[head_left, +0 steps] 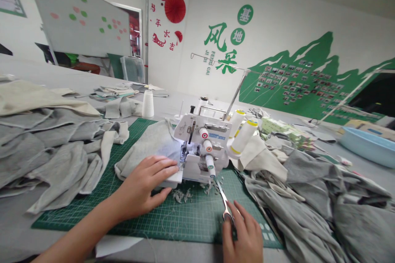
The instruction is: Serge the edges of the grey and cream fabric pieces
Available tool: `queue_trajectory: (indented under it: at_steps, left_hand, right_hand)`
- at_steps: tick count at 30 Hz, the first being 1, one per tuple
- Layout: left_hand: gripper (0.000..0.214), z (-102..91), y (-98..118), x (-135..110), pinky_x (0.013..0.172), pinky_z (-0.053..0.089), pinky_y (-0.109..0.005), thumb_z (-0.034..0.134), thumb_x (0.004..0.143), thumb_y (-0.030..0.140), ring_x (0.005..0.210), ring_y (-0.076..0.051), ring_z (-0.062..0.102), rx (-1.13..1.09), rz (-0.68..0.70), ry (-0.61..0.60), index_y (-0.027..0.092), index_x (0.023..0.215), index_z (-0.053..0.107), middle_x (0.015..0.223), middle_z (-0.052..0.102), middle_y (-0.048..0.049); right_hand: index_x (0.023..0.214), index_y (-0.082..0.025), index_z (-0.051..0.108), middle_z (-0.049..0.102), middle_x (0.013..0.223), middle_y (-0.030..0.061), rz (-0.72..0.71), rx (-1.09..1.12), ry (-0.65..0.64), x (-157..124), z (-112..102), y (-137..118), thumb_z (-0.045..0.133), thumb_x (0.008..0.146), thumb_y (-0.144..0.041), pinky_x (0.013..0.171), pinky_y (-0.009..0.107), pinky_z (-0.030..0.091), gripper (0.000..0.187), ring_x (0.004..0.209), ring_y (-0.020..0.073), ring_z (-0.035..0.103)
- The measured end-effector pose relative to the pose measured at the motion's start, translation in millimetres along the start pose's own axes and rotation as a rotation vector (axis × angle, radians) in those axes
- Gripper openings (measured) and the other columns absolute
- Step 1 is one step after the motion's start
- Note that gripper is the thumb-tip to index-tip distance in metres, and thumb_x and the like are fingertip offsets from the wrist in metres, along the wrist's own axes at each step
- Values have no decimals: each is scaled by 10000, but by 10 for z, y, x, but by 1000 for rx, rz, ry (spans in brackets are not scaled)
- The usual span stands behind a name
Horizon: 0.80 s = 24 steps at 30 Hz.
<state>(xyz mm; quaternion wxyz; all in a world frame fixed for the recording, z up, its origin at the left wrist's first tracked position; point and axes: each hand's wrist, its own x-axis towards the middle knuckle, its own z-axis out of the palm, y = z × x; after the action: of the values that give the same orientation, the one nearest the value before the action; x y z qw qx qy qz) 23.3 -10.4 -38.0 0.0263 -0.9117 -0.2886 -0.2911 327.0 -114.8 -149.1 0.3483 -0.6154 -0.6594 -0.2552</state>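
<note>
**While our left hand (143, 185) flattens grey knit fabric (148, 148), our right hand (242, 234) closes on scissors (224, 203)**

As we sit at the bench, our left hand lies palm down on the fabric, fingers together and pinching nothing, just beside the needle area of a white overlock machine (197, 148). Our right fingers (230, 218) curl around the scissors' handles, with the steel blades pointing up toward the machine. The fabric sits on a green cutting mat (191, 224) and runs under the machine's front. It looks soft, limp and light, so we judge it will slide and bunch easily; a flat palm close to the machine should control it better than a grip on its loose edge. Grey trimmings (182, 195) lie on the mat. Heaps of grey cloth (46, 148) (308, 209) flank us, thread cones (243, 137) stand at the machine, and a blue basin (367, 144) sits at far right.
</note>
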Motion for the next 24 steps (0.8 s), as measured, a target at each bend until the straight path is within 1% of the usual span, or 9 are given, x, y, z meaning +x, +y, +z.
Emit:
queue_trajectory:
  at_steps: [2,5,9,11,13,15,17,21,24]
  left_hand:
    - [446,7,-7,5,1085,348,-413,556,914,194,1260,-252,476,3,-10,0,250,1354,514,1375,582,-42]
    - [451,16,-16,22,1087,350,-412,563,911,205,1259,-253,482,7,-22,3,248,1357,511,1375,584,-44]
    - [454,11,-13,49,1073,376,-412,580,897,219,1241,-257,509,8,-40,8,247,1348,529,1364,596,-46]
    - [452,2,-6,62,1061,391,-417,589,890,227,1229,-262,523,9,-49,13,247,1339,540,1354,606,-48]
    - [452,-7,0,74,1054,399,-425,595,885,238,1226,-267,528,6,-59,10,245,1335,543,1350,611,-53]
    - [440,-15,2,85,1050,401,-431,602,878,248,1225,-272,528,-1,-68,5,241,1315,550,1346,616,-57]
    - [427,-21,0,96,1051,398,-437,610,869,256,1227,-277,527,-9,-75,0,237,1292,558,1346,618,-60]
    - [432,-18,-9,111,1051,394,-446,618,861,260,1225,-282,529,-11,-82,-6,240,1289,559,1343,621,-58]
    - [450,-7,-19,108,1057,385,-450,616,861,253,1233,-284,518,-12,-84,-9,241,1306,545,1352,612,-57]
  right_hand:
    - [1130,-127,702,708,1104,175,-44,-66,-34,-113,13,185,528,965,-310,814,414,495,302,935,302,657]
    - [1085,-168,735,746,1043,128,-120,-97,-107,-234,47,375,507,987,-346,783,367,527,306,876,265,693]
    - [1079,-189,742,765,1040,97,-171,-87,-193,-289,37,439,510,992,-351,801,334,544,296,884,247,710]
    - [1074,-194,737,762,1048,95,-106,-87,-286,-260,-12,378,498,988,-289,809,333,538,271,896,246,707]
    - [1071,-203,724,754,1044,89,10,-103,-402,-188,-81,267,480,965,-179,810,329,523,268,902,240,698]
    - [1079,-225,706,743,1007,74,116,-131,-496,-78,-152,142,460,926,-85,793,316,503,322,892,229,687]
    - [1083,-247,688,733,961,62,187,-163,-563,54,-215,42,461,884,-38,763,303,483,367,876,226,679]
    - [1067,-233,660,725,900,66,283,-165,-725,292,-297,-22,466,838,-19,702,300,463,368,858,244,695]
    - [1020,-224,655,724,862,67,296,-170,-811,395,-331,-6,452,833,-10,675,307,453,350,861,265,708]
